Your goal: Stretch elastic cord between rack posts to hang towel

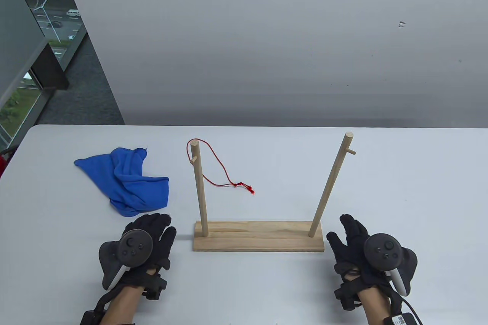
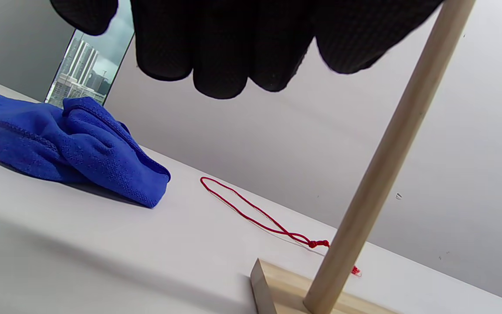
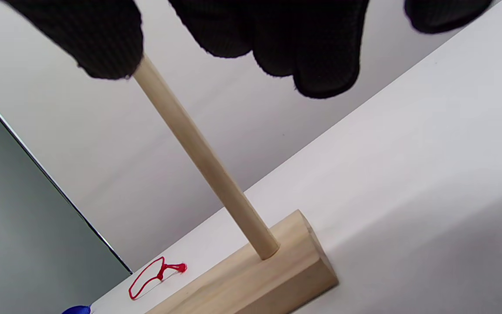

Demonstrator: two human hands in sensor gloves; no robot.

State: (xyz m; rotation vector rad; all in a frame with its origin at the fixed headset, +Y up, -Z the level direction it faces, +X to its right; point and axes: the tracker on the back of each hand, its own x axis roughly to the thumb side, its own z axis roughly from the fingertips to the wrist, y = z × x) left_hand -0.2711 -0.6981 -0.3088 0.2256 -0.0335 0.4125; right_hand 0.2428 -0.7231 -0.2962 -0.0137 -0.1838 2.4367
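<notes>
The pale grey desk [image 1: 57,203] runs up to a plain grey wall, with a window strip at the far left corner showing streets and trees outside.

The left hand [image 1: 146,243] rests flat near the desk's front edge, fingers spread loosely and holding nothing. Just ahead of its fingertips lies the crumpled blue cloth towel [image 1: 126,180]; whether they touch it is hard to judge from above. To that hand's right sits the light wooden rack base [image 1: 258,236], with bare desk between.

The right hand [image 1: 356,248] lies just beyond the base's other end, fingers open and empty. The taller, leaning wooden post [image 1: 331,184] stands just ahead and to the left of it.

The thin red elastic cord [image 1: 219,172] is looped over the top of the shorter wooden post [image 1: 199,188], beyond and to the right of the left hand; its knotted end trails slack onto the desk behind the base, between the two posts.

Bare surface stretches right of the right hand and along the front edge between both wrists.
</notes>
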